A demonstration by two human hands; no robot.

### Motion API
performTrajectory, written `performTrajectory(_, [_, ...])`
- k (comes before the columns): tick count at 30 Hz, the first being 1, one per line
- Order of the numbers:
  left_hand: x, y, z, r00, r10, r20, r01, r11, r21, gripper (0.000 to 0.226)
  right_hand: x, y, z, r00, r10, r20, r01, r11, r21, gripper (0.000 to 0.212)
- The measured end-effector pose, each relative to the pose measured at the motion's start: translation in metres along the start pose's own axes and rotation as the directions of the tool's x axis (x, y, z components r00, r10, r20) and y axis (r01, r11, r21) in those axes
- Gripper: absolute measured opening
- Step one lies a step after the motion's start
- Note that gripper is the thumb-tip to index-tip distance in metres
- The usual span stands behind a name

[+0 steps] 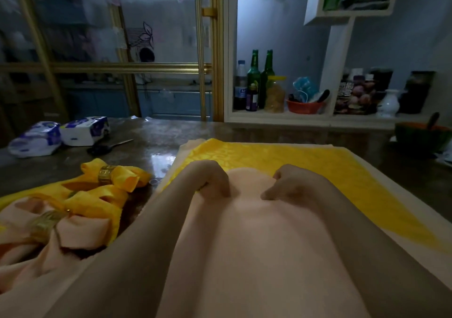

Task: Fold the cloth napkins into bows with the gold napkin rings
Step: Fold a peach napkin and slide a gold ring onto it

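Note:
A peach cloth napkin (254, 239) lies in front of me on top of a flat yellow napkin (293, 161). My left hand (210, 178) and my right hand (288, 185) both grip the peach napkin's far edge with curled fingers, a short gap between them. To the left lie finished bows: a yellow bow (122, 175) in a gold napkin ring (106, 173), another yellow bow (97, 202), and a peach bow (73, 229) in a gold ring (45, 222).
Two tissue packs (61, 134) and dark-handled scissors (107, 147) lie at the table's back left. A dark bowl (420, 139) sits at the right edge. Behind stands a white shelf (327, 119) with bottles, a jar and a vase.

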State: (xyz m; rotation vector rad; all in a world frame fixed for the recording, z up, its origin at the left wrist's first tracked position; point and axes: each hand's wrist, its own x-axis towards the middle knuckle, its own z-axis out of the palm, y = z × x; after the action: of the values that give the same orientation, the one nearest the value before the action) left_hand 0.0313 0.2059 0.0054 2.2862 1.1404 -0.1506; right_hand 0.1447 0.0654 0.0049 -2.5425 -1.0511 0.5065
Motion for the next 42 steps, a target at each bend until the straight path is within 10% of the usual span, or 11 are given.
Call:
performTrajectory(7, [0.017, -0.016, 0.004, 0.99, 0.063, -0.125, -0.118, 0.858, -0.501, 0.029, 0.013, 0.009, 0.0, 0.996, -0.082, -0.044, 0.086, 0.992, 0.098, 0.036])
performTrajectory(17, [0.02, -0.011, 0.011, 0.98, 0.022, -0.195, -0.117, 0.864, -0.489, 0.041, 0.025, 0.016, 0.009, 0.987, -0.095, -0.131, 0.118, 0.976, 0.181, 0.031])
performTrajectory(24, [0.023, 0.001, 0.02, 0.953, 0.046, -0.3, -0.121, 0.964, -0.239, 0.018, 0.018, 0.003, 0.001, 0.971, -0.131, -0.2, 0.142, 0.989, 0.044, 0.023])
performTrajectory(28, [0.003, 0.017, 0.041, 0.863, 0.203, -0.463, -0.074, 0.957, 0.281, 0.038, -0.026, -0.037, -0.048, 0.833, -0.39, -0.394, 0.435, 0.9, 0.029, 0.024])
performTrajectory(33, [-0.111, 0.013, 0.071, 0.754, 0.567, -0.333, -0.334, 0.766, 0.549, 0.04, -0.101, -0.003, -0.009, 0.863, -0.505, -0.032, 0.49, 0.85, -0.195, 0.029])
performTrajectory(37, [-0.179, -0.016, 0.109, 0.856, 0.511, -0.078, -0.399, 0.749, 0.529, 0.056, -0.154, 0.042, 0.049, 0.857, -0.512, 0.051, 0.512, 0.837, -0.195, 0.04])
performTrajectory(42, [-0.186, -0.029, 0.131, 0.923, 0.376, -0.087, -0.272, 0.795, 0.543, 0.057, -0.159, 0.062, 0.063, 0.922, -0.371, 0.111, 0.384, 0.846, -0.37, 0.059])
